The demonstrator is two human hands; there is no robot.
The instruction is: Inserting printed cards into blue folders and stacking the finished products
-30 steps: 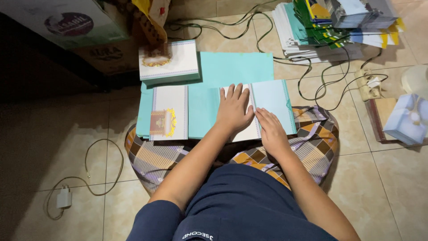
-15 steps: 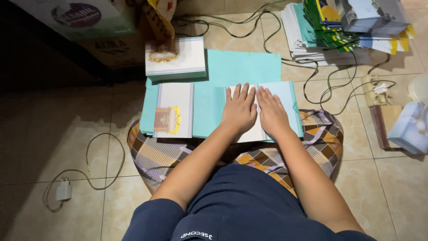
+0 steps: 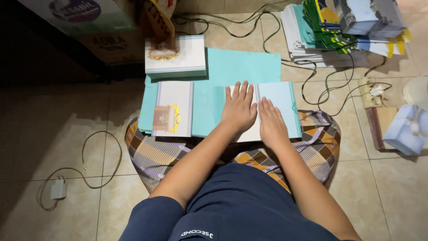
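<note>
Both hands lie flat, side by side, fingers stretched out and grasping nothing: the left hand (image 3: 239, 108) and right hand (image 3: 270, 122) press on a pale folded card (image 3: 278, 105) atop teal sheets (image 3: 243, 67) across the lap. Left of them lies a white card with a gold emblem (image 3: 171, 110). Farther off sits a white stack of cards (image 3: 175, 56), a cardboard box (image 3: 76, 11) far left, and piled colourful envelopes (image 3: 339, 27) far right.

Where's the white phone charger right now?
In the head view, the white charger plug lies on the tiled floor at lower left, left of the person's checkered sarong, with its cable looping up toward the teal sheets.
</note>
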